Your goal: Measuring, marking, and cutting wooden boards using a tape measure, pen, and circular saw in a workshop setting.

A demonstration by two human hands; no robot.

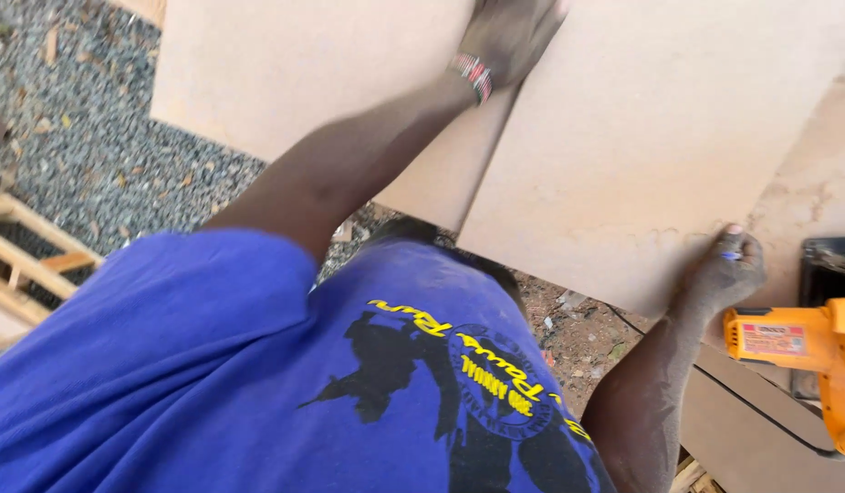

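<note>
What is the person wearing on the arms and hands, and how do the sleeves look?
Both arms are bare below a short-sleeved blue shirt with a yellow and black print. The left hand has a beaded wristband in red, white and black at the wrist. The right hand wears no glove; something small and blue shows at its fingers.

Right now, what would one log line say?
left hand: flat on tan board | right hand: gripping board's near edge | orange power tool: idle beside
</note>
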